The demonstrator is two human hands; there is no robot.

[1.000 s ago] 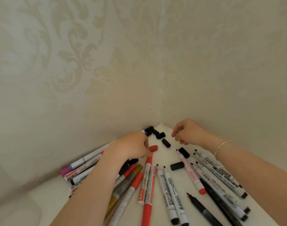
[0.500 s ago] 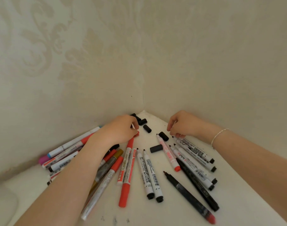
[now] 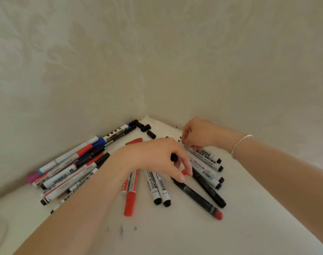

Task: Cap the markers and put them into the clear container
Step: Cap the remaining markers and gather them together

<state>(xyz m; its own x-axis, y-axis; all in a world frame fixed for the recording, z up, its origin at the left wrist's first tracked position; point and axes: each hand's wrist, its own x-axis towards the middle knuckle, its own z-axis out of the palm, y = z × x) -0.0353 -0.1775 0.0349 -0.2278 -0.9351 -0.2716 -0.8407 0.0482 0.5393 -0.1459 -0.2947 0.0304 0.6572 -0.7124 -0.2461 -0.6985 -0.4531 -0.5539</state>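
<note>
**Sorting loose markers in a wall corner**

Reaching across the pile, the left hand (image 3: 157, 159) is seen with its fingers curled down; a small black cap (image 3: 174, 158) is pinched between thumb and forefinger, and a fingertip rests at the red end (image 3: 184, 172) of a marker lying beneath. The right hand (image 3: 197, 134) is held further back, fingers bent downward over the tips of the white-barrelled markers (image 3: 205, 160); whether anything is pinched there cannot be told. A thin silver bracelet (image 3: 240, 144) is worn on the right wrist.

Markers are spread flat and uncapped across the white tabletop (image 3: 230, 227). A left-hand heap (image 3: 70, 172) is noted against the wall: white barrels with red, blue, pink and black ends, overlapping. A red marker (image 3: 130, 199) lies near the middle, two white markers with barcodes (image 3: 158, 188) just beside it, and two black markers (image 3: 203, 196) to their right, one red-ended. Loose black caps (image 3: 147, 130) are gathered in the far corner, with a red cap (image 3: 134, 141) near them.

Small dark ink specks (image 3: 121, 230) are marked on the tabletop's near part. Two cream walls (image 3: 83, 61) with a faint damask pattern meet behind the tabletop.
</note>
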